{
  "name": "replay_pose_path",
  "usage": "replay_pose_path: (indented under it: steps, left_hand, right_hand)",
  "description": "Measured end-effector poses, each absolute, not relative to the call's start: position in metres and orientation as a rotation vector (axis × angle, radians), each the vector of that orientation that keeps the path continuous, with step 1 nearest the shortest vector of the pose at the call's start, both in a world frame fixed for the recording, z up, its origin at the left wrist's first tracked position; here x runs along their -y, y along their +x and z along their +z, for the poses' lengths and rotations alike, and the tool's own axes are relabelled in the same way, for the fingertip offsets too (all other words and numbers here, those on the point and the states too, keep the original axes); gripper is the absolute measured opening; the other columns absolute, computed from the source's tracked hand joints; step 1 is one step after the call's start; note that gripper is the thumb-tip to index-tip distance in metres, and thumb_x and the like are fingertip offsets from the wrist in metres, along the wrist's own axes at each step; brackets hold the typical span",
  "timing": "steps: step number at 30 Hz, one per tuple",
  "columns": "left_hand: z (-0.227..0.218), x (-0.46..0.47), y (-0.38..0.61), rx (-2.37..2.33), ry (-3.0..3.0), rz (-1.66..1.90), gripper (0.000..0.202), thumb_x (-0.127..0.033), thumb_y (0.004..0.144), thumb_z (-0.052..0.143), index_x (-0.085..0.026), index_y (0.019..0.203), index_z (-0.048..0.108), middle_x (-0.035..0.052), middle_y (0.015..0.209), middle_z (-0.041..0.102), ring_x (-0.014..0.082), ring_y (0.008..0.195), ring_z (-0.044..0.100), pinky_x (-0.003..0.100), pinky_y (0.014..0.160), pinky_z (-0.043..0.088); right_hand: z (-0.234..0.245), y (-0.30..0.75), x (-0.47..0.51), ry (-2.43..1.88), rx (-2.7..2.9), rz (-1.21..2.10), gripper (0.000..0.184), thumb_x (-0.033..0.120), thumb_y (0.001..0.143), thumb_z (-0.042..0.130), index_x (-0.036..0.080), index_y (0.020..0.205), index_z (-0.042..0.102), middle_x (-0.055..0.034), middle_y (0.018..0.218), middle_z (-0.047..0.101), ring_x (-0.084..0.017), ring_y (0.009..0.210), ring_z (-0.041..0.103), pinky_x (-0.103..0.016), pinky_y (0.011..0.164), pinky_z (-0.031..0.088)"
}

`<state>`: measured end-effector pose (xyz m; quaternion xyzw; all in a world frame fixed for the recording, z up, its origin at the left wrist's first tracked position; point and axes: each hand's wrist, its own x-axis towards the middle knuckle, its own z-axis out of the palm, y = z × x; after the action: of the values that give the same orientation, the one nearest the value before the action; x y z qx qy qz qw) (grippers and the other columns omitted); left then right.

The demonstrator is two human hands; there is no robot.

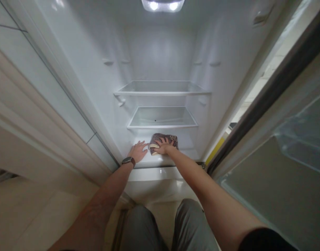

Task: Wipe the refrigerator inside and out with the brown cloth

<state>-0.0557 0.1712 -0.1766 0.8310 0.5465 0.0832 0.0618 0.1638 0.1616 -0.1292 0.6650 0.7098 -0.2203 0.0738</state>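
Observation:
A folded cloth point(160, 137), dark brown with a pale pattern and a light edge, lies on the white bottom floor of an open refrigerator point(186, 143). My right hand point(164, 145) rests flat on top of the cloth with its fingers spread. To the left of the cloth, my left hand point(138, 151) lies on the refrigerator floor with fingers stretched out, holding nothing. A dark watch point(128, 160) is on my left wrist.
Two glass shelves, an upper one point(162, 93) and a lower one point(162, 127), span the compartment above my hands. A lit lamp point(163, 5) is at the top. The open door point(280, 167) stands on the right. A tiled wall point(78, 118) runs along the left.

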Motion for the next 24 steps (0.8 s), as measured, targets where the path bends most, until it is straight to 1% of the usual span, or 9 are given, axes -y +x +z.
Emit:
replay_pose_path:
  steps: [3,5,10,12,15,18,21,24]
  left_hand:
    - [-0.177,-0.173,-0.056,-1.659,2.514,0.255,0.053,-0.035,0.103,0.048,-0.029,0.156,0.055,0.0042,0.17,0.041,0.0313,0.159,0.033,0.051,0.129,0.03]
    - [-0.176,-0.174,-0.056,-1.666,2.511,0.256,0.054,-0.035,0.103,0.048,-0.03,0.156,0.054,0.0042,0.17,0.042,0.0312,0.159,0.034,0.052,0.129,0.03]
    - [-0.175,-0.174,-0.056,-1.672,2.514,0.258,0.054,-0.034,0.103,0.046,-0.028,0.156,0.055,0.0055,0.17,0.041,0.0328,0.159,0.034,0.052,0.129,0.031]
    - [-0.175,-0.174,-0.056,-1.668,2.517,0.248,0.054,-0.036,0.104,0.047,-0.029,0.157,0.054,0.0047,0.17,0.041,0.0323,0.159,0.034,0.051,0.128,0.032]
    - [-0.176,-0.174,-0.057,-1.663,2.516,0.239,0.054,-0.037,0.103,0.048,-0.031,0.157,0.053,0.0033,0.17,0.042,0.0314,0.159,0.034,0.05,0.128,0.032]
    - [-0.176,-0.174,-0.057,-1.669,2.512,0.245,0.054,-0.035,0.103,0.048,-0.03,0.157,0.054,0.0039,0.17,0.042,0.0317,0.159,0.034,0.051,0.129,0.031]
    - [-0.174,-0.171,-0.056,-1.664,2.511,0.245,0.054,-0.034,0.103,0.048,-0.029,0.156,0.054,0.0041,0.17,0.041,0.0319,0.159,0.034,0.05,0.129,0.031]
    - [-0.172,-0.168,-0.055,-1.661,2.513,0.242,0.054,-0.035,0.104,0.048,-0.029,0.157,0.054,0.0046,0.171,0.04,0.0323,0.159,0.034,0.051,0.129,0.031]
  right_hand:
    - [-0.126,0.167,-0.139,1.974,-2.178,-0.677,0.091,0.087,0.088,0.036,0.05,0.168,0.015,0.0023,0.181,-0.002,-0.04,0.166,-0.007,-0.083,0.122,0.005]
    - [-0.124,0.17,-0.127,1.966,-2.188,-0.682,0.092,0.088,0.086,0.039,0.05,0.168,0.016,0.0019,0.181,-0.001,-0.041,0.166,-0.006,-0.083,0.121,0.006]
    - [-0.124,0.174,-0.117,1.947,-2.19,-0.723,0.098,0.091,0.083,0.043,0.05,0.168,0.014,0.0031,0.181,-0.005,-0.044,0.165,-0.011,-0.087,0.118,0.003]
    - [-0.125,0.175,-0.12,1.937,-2.189,-0.742,0.099,0.091,0.083,0.043,0.05,0.168,0.013,0.0034,0.181,-0.006,-0.044,0.165,-0.012,-0.088,0.118,0.003]
    - [-0.127,0.176,-0.128,1.942,-2.186,-0.745,0.097,0.092,0.084,0.043,0.052,0.167,0.013,0.0036,0.181,-0.006,-0.045,0.165,-0.011,-0.087,0.118,0.005]
    - [-0.128,0.177,-0.137,1.949,-2.184,-0.747,0.097,0.092,0.084,0.043,0.052,0.167,0.014,0.0037,0.181,-0.005,-0.045,0.165,-0.01,-0.087,0.119,0.007]
    - [-0.126,0.178,-0.146,1.96,-2.16,-0.752,0.096,0.092,0.084,0.042,0.052,0.167,0.013,0.0044,0.181,-0.006,-0.045,0.165,-0.011,-0.086,0.12,0.006]
    - [-0.125,0.179,-0.157,1.975,-2.125,-0.751,0.094,0.091,0.086,0.039,0.054,0.167,0.012,0.0066,0.18,-0.009,-0.043,0.165,-0.012,-0.084,0.121,0.005]
